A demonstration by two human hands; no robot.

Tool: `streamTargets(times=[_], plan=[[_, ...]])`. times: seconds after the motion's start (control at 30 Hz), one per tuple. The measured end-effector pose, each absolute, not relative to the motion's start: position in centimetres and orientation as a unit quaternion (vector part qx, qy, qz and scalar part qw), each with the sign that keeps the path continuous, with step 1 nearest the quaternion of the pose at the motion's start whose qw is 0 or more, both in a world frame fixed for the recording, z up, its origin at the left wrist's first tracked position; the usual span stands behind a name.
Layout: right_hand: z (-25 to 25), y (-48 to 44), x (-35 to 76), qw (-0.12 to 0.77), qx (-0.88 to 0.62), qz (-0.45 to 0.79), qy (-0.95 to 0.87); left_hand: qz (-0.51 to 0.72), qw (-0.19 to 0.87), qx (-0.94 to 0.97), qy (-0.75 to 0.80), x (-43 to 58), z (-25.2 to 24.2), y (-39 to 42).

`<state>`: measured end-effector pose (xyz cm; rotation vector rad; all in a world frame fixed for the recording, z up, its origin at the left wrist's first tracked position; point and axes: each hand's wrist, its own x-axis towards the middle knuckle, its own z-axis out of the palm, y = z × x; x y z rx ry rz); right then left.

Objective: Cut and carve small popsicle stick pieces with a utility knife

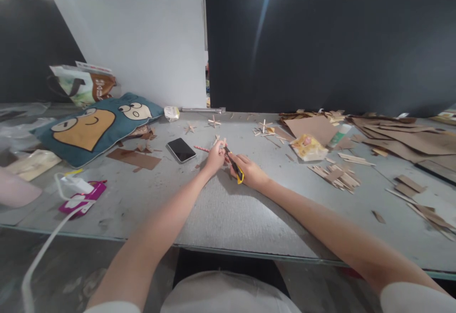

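Observation:
My right hand (252, 173) is closed around a yellow and black utility knife (235, 167). The knife slants up and left, its front end by the fingers of my left hand (214, 158). Those fingers are pinched together on a small pale wooden stick (217, 138), whose tip shows above them; the rest is hidden. A red and white striped straw (201, 148) pokes out to the left of my left hand. Beyond the hands lie star shapes of crossed sticks, one wooden star (214, 122) straight ahead and another stick star (264, 126) to the right.
A phone (181, 150) lies left of my hands. Further left are a blue cushion (96, 128) and a purple power strip (83, 199) with a white cable. To the right sit a yellow plastic packet (308, 147), a glue stick (339, 136), loose sticks (338, 176) and cardboard sheets (402, 135).

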<state>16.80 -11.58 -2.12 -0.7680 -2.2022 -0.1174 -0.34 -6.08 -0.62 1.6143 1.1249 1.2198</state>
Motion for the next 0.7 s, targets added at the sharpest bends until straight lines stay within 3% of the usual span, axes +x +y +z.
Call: streamTargets(times=[0.7], plan=[[-1.8,-11.8,16.4,0.360,-0.308,-0.043,-0.880,0.491,0.384,0.647,0.438,-0.9,-2.4,-4.8]])
